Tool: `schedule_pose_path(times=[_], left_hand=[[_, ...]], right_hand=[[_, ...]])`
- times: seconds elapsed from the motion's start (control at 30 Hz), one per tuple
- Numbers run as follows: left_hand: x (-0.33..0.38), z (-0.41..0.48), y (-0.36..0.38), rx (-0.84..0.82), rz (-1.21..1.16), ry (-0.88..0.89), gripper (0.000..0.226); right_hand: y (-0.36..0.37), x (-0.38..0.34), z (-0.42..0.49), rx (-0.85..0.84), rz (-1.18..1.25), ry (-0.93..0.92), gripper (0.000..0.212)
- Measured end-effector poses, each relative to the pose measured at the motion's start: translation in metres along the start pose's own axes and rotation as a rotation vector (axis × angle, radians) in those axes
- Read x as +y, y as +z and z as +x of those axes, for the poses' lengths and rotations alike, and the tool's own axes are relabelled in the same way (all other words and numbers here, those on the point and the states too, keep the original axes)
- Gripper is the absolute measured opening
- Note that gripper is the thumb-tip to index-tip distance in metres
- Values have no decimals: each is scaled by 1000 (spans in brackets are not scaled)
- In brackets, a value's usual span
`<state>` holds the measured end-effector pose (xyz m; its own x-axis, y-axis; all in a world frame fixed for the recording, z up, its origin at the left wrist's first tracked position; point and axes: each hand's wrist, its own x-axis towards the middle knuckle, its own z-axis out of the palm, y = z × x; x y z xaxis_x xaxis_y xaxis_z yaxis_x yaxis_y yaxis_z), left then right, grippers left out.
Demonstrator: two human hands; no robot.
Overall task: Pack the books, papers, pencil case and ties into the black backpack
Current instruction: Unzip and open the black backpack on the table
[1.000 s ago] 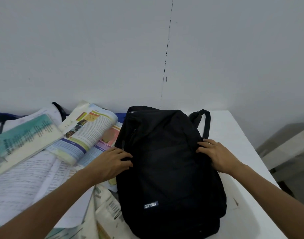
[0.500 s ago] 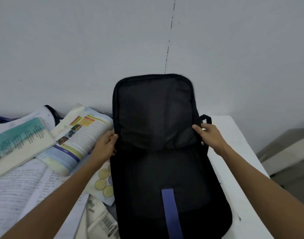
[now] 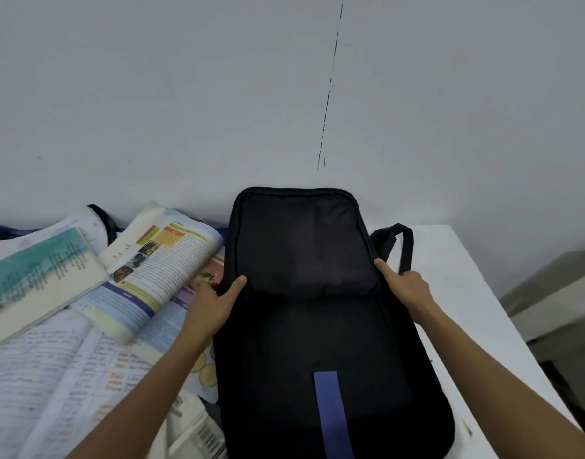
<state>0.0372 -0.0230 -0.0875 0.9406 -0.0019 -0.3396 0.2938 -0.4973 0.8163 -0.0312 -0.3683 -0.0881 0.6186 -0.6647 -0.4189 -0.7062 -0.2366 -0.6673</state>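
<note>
While the backpack point(image 3: 317, 359) lies flat on the table point(image 3: 450, 256), the left hand point(image 3: 215, 303) and right hand point(image 3: 405, 286) each grip an edge of its flap point(image 3: 301, 246), propping it upright, apparently for loading; books point(image 3: 158, 270) lie just beside.

Place: this looked like a study corner; whether in a home or a school could not be told
Wall: a plain pale wall point(image 3: 152, 94) stood at 12 o'clock; a thin dark crack point(image 3: 327, 104) ran down it
Desk: a white table point(image 3: 450, 260) sat against that wall; its far corner showed at 2 o'clock
Reading: an open colour textbook point(image 3: 158, 270) lay at 9 o'clock; handwritten pages point(image 3: 29, 376) spread at 8 o'clock
Bag: a black backpack point(image 3: 317, 342) lay unzipped on the table at 6 o'clock
</note>
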Motion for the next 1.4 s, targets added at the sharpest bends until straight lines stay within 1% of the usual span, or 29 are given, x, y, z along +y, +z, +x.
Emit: schedule_pose_path(times=[0.03, 0.07, 0.13, 0.17, 0.27, 0.4, 0.47, 0.53, 0.63, 0.77, 0.87, 0.97, 1.03, 1.13, 1.2, 1.27, 1.4], left_hand=[[4, 2, -2, -48, -75, -45, 63], [6, 4, -4, -110, -141, -106, 60], [12, 5, -7, -239, -225, -221, 65], [15, 5, -7, -285, -234, -242, 69], [24, 4, 1, -369, -234, -195, 70], [48, -5, 31, -445, -256, -160, 68], [57, -4, 51, -454, -264, -122, 62], [63, -1, 71, -442, -269, -66, 57], [68, 6, 97, -424, -156, 17, 53], [59, 17, 116, -341, 77, 81, 61], [56, 21, 118, -298, 133, 114, 64], [53, 19, 118, -277, 142, 114, 68], [51, 15, 116, -291, 102, 104, 64], [49, 3, 106, -358, 2, 67, 53], [44, -7, 94, -387, -55, 61, 49], [35, -17, 80, -389, -38, 105, 45], [10, -40, 44, -372, 8, 193, 29]], right_hand=[[-2, 1, 1, -50, 109, 31, 81], [-5, 1, -1, -94, 199, 57, 75], [-16, -1, -5, -144, 298, 94, 62], [-23, -1, -7, -157, 321, 95, 56], [-45, 1, -10, -138, 327, 32, 45], [-81, 9, -4, 14, 219, -68, 40], [-98, 15, 1, 61, 226, -84, 38], [-114, 21, 6, 95, 249, -100, 32], [-129, 36, 10, 158, 209, -135, 21], [-119, 69, 25, 215, -57, -205, 23], [-104, 88, 30, 219, -169, -188, 19], [-95, 94, 28, 277, -207, -180, 24], [-92, 91, 23, 289, -261, -190, 31], [-90, 84, 8, 331, -378, -220, 43], [-87, 81, -5, 365, -429, -262, 47], [-81, 77, -19, 379, -416, -323, 48], [-57, 67, -49, 354, -380, -508, 46]])
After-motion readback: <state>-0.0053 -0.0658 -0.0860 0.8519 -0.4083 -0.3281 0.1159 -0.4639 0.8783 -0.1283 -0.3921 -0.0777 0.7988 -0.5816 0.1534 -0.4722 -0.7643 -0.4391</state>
